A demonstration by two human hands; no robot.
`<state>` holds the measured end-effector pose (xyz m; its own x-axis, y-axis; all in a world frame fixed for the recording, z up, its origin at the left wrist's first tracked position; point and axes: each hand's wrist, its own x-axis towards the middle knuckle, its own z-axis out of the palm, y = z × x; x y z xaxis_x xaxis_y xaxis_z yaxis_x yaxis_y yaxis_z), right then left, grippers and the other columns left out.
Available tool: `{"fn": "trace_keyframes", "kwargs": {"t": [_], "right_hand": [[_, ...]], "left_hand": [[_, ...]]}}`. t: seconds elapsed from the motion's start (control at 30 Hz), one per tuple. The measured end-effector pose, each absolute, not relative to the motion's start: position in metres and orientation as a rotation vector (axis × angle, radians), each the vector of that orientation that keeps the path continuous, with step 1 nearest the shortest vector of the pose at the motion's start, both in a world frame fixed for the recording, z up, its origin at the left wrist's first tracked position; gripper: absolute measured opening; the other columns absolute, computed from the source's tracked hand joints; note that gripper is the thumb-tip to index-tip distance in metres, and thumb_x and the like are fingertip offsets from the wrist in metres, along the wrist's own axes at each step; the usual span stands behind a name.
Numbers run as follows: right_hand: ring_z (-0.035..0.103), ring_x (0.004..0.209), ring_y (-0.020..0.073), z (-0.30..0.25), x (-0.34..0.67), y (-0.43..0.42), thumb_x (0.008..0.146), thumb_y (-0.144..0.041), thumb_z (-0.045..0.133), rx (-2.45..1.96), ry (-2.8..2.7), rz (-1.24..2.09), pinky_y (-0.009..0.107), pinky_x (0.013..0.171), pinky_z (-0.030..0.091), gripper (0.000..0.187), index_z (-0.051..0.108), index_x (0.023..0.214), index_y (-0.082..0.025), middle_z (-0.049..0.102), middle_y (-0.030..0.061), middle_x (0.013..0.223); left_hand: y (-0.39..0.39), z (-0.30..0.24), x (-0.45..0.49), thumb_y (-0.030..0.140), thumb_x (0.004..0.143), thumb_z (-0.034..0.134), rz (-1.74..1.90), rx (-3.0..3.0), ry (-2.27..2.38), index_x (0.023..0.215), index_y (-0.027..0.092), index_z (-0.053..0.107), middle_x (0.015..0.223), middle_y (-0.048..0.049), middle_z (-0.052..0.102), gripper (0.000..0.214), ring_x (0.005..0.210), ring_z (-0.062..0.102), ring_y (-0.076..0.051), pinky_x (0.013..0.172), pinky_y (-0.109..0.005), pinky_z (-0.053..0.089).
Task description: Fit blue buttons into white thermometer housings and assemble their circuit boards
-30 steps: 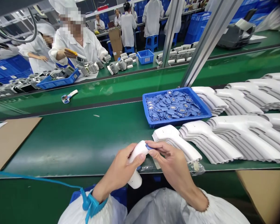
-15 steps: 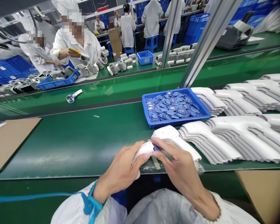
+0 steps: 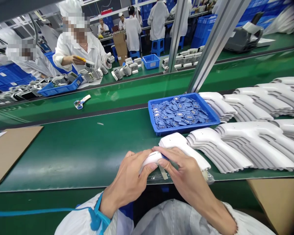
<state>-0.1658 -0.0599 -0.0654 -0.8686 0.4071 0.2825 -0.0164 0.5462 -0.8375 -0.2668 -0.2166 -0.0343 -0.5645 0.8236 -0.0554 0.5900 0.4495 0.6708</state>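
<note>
My left hand (image 3: 127,178) is wrapped round a white plastic housing (image 3: 152,159) at the near edge of the green bench. My right hand (image 3: 183,173) pinches a small blue part against the top of that same housing, fingers closed. Just beyond my hands lies a fanned stack of white handle-shaped shells (image 3: 186,147). A blue tray (image 3: 161,130) full of small blue button pads (image 3: 180,112) stands behind the stack.
More rows of white shells (image 3: 257,138) cover the bench to the right. A cardboard sheet (image 3: 9,150) lies at the left. One assembled unit (image 3: 82,101) rides the far conveyor. Co-workers in white coats (image 3: 80,49) work opposite. A slanted metal post (image 3: 210,45) rises behind the tray.
My hands have turned the housing flatter and lowered it slightly toward the bench edge. The unit on the far conveyor has drifted right.
</note>
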Motion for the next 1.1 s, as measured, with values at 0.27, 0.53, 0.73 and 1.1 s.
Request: {"fn": "trace_keyframes", "kwargs": {"t": [0.27, 0.53, 0.73, 1.1], "right_hand": [[0.066, 0.081, 0.0145, -0.093, -0.163, -0.079, 0.101, -0.016, 0.050, -0.380, -2.261, 0.935, 0.025, 0.069, 0.053, 0.022, 0.070, 0.108, -0.017, 0.071, 0.0040, 0.090], [0.067, 0.095, 0.0155, -0.087, -0.146, -0.069, 0.103, -0.028, 0.051, -0.251, -2.445, 1.112, 0.028, 0.081, 0.056, 0.018, 0.061, 0.117, -0.023, 0.070, 0.0029, 0.108], [0.068, 0.083, 0.0152, -0.093, -0.149, -0.086, 0.102, -0.030, 0.053, -0.102, -2.567, 1.139, 0.028, 0.070, 0.056, 0.025, 0.056, 0.125, -0.023, 0.071, 0.0027, 0.102], [0.050, 0.052, 0.0137, -0.084, -0.169, -0.098, 0.095, -0.062, 0.045, -1.058, -2.356, 1.928, 0.027, 0.051, 0.036, 0.046, 0.058, 0.079, -0.021, 0.058, -0.0002, 0.061]], "left_hand": [[-0.207, -0.056, -0.262, 0.027, 0.104, 0.039, 0.478, 1.605, 2.635, 0.103, 0.018, 0.062, 0.079, -0.0039, 0.065, 0.025, 0.065, 0.050, -0.023, 0.072, -0.042, 0.029], [-0.221, -0.076, -0.257, 0.037, 0.104, 0.050, 1.053, 1.143, 2.928, 0.081, 0.019, 0.057, 0.081, -0.0023, 0.061, 0.030, 0.080, 0.053, -0.020, 0.077, -0.034, 0.034], [-0.210, -0.090, -0.267, 0.043, 0.099, 0.054, 1.041, 0.733, 2.962, 0.057, 0.018, 0.041, 0.056, 0.0017, 0.047, 0.051, 0.056, 0.040, -0.014, 0.060, -0.032, 0.026], [-0.233, -0.073, -0.284, 0.040, 0.098, 0.057, 1.554, 0.800, 2.625, 0.090, 0.021, 0.070, 0.097, -0.0048, 0.070, 0.024, 0.092, 0.062, -0.020, 0.083, -0.031, 0.044]]}}
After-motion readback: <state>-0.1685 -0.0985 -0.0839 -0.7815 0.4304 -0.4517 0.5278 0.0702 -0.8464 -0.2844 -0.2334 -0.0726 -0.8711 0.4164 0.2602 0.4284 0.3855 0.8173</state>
